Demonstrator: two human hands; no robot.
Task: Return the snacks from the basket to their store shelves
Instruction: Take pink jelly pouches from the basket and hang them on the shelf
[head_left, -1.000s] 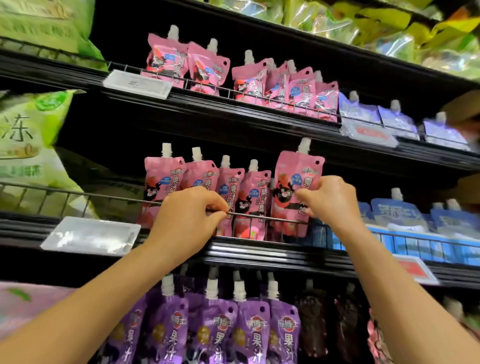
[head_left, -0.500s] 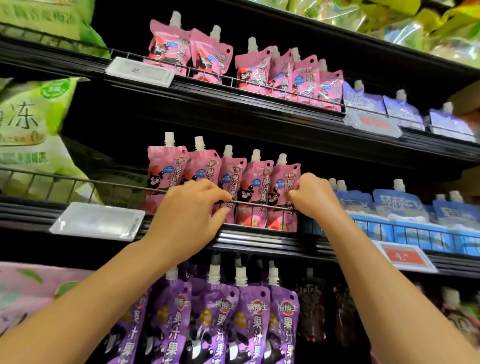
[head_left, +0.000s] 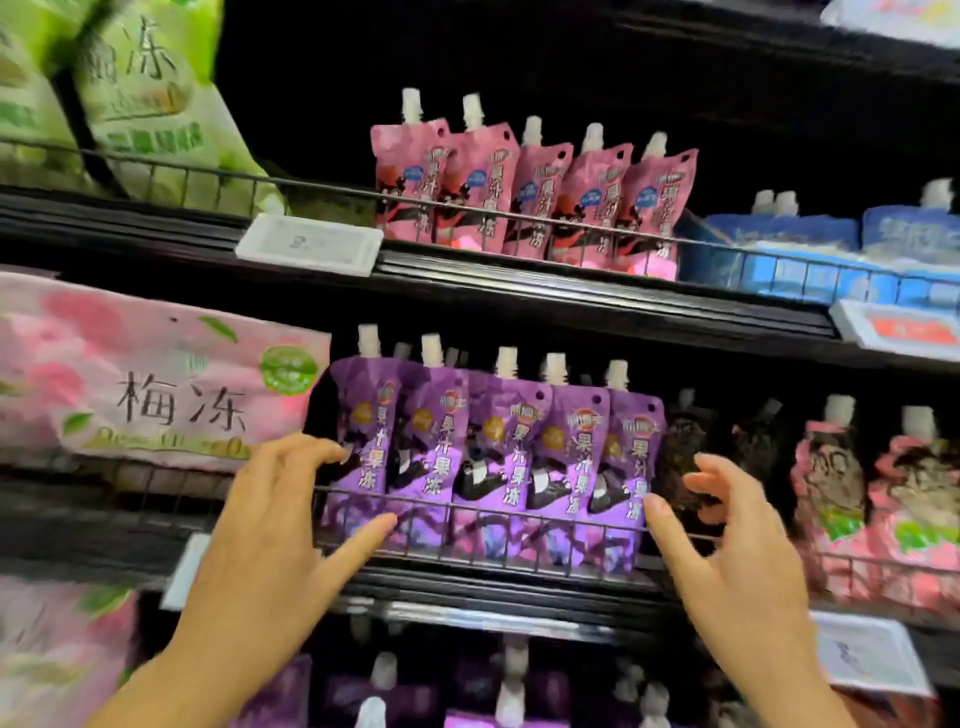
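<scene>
Both hands are spread and hold nothing: the left hand (head_left: 270, 525) at the left end of the purple pouches (head_left: 488, 462), the right hand (head_left: 727, 551) at their right end, fingertips at the shelf's wire rail (head_left: 467, 512). The pink pouches (head_left: 530, 192) stand one shelf above.

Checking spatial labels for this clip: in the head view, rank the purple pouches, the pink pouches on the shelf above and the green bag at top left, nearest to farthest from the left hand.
1. purple pouches: directly at the left hand, its fingers at the leftmost pouch.
2. pink pouches: one shelf up, above and to the right.
3. green bag: top left corner, farthest.
</scene>
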